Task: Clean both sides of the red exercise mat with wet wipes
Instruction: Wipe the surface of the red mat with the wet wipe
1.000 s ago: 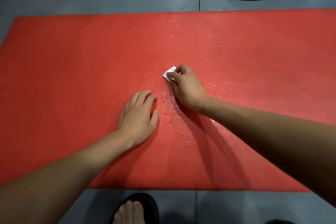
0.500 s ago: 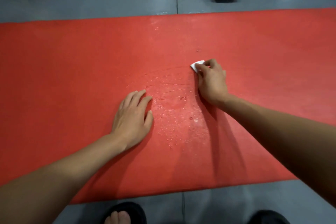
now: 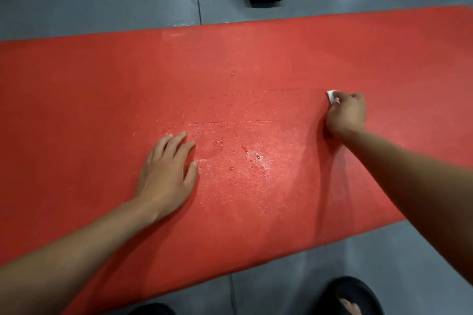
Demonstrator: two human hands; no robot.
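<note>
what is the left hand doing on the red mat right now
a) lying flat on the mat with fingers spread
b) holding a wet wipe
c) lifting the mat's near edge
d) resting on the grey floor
a: the left hand lies flat with fingers spread on the red exercise mat, holding nothing, while the white wet wipe is pinched in the right hand farther along the mat.

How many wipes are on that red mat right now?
1. A white wipe is pinched in the right hand, pressed on the red mat far right. Others may lie out of view.
</note>
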